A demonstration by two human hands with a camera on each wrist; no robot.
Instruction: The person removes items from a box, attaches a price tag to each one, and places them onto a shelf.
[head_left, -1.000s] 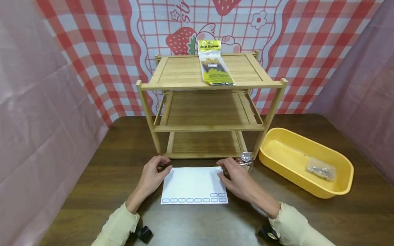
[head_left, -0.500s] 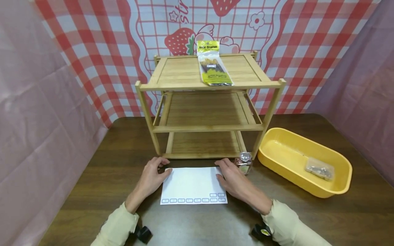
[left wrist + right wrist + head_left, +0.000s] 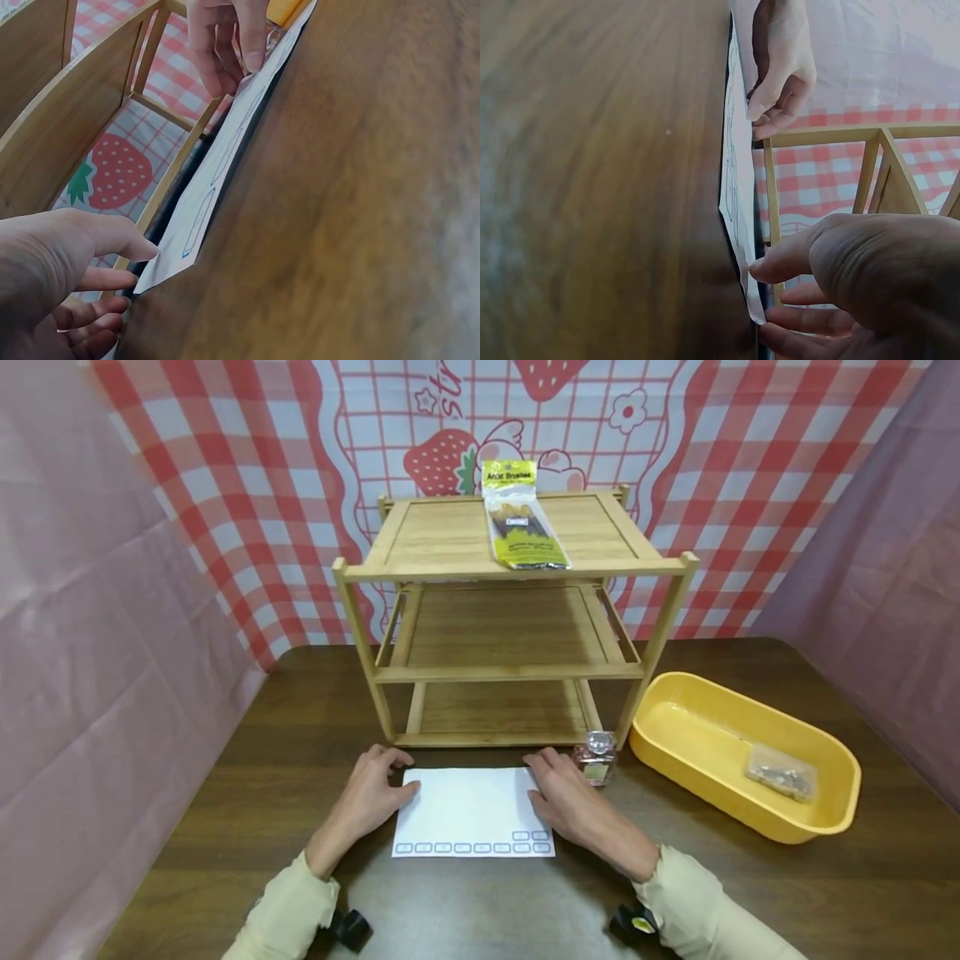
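A white sheet of paper (image 3: pixel 468 810) with small blue-outlined boxes along its near edge and at its lower right corner is at the middle of the table. My left hand (image 3: pixel 373 792) pinches its left edge; in the left wrist view the thumb (image 3: pixel 124 236) presses on top, fingers at the edge. My right hand (image 3: pixel 572 797) holds the right edge, thumb (image 3: pixel 784 259) on the upper face and fingertips at the border, where the sheet bends slightly. A small glass bottle (image 3: pixel 596 768) with a clear round cap stands just beyond my right hand.
A three-tier wooden shelf (image 3: pixel 510 672) stands behind the paper, with a bag of artist brushes (image 3: pixel 521 522) on its top. On the right sits a yellow basin (image 3: pixel 697 785) containing a small clear box (image 3: pixel 782 772). Checkered cloth (image 3: pixel 225 485) hangs behind.
My right hand has shifted slightly left, closer to the paper's edge, uncovering more of the glass bottle. My left hand and the sheet stay almost where they were.
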